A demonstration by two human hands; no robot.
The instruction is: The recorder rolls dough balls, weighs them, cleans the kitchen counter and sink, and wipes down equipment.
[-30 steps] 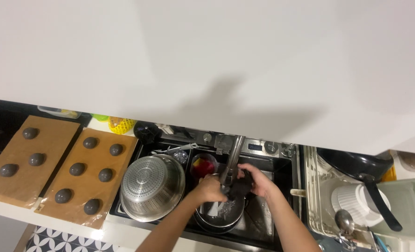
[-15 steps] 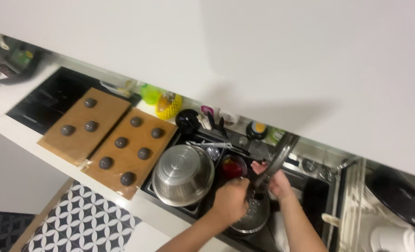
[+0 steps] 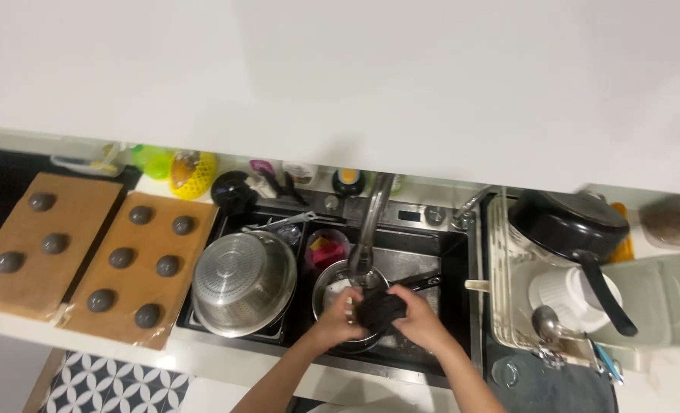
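White kitchen surface, black sink [image 3: 462,252] set in it, steel pot [image 3: 244,283] at sink's left. Left hand [image 3: 338,321] grips the small pan's [image 3: 332,291] near rim; right hand [image 3: 416,321] clenches a dark cloth [image 3: 378,308] just right of it, inside the pan, handle pointing right.

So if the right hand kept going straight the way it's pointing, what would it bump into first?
Probably the dark cloth it already grips, then the left hand just beyond, over the small pan; depth is hard to judge.
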